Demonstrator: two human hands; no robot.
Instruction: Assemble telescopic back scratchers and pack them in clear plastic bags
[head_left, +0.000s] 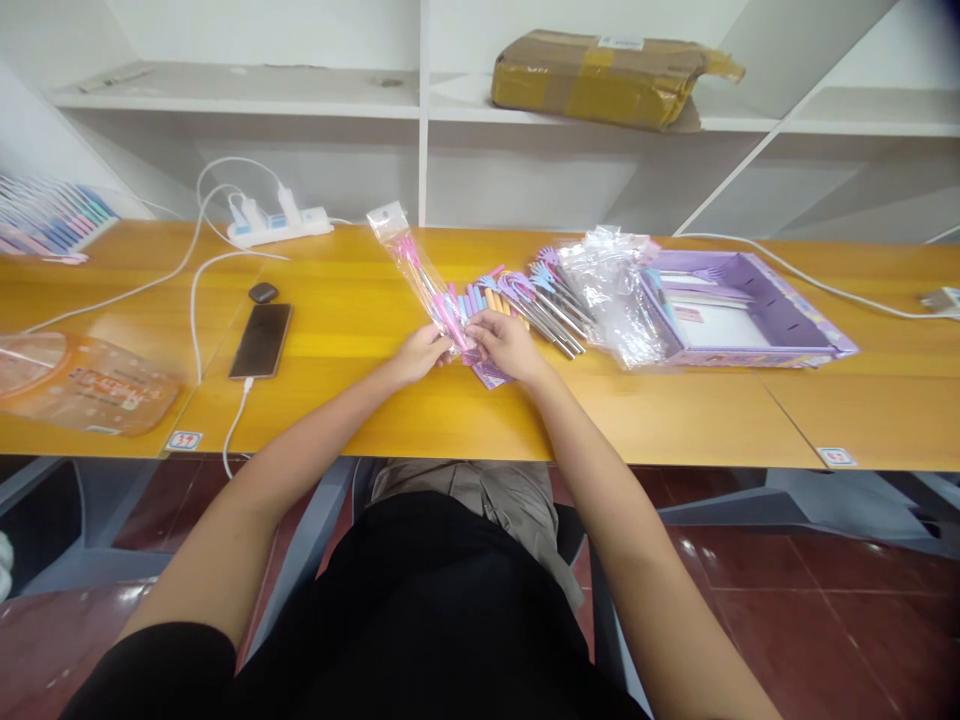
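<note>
A clear plastic bag [390,222] with a pink back scratcher [427,280] inside slants up and left over the table. My left hand [420,354] pinches the lower end of this bag. Across from it, my right hand [504,340] has its fingers closed on the same end, close to the left fingertips. Behind and right of my right hand lies a pile of loose back scratchers [546,310] with hand-shaped heads, metal rods and coloured handles. A purple printed card [491,376] shows under my hands, partly covered.
Right of the pile are crumpled clear bags [619,300] and a purple open box [787,300]. To the left lie a phone [260,340] on a cable, a power strip [281,228] and an orange bag [120,385]. A taped carton [592,80] sits on the shelf.
</note>
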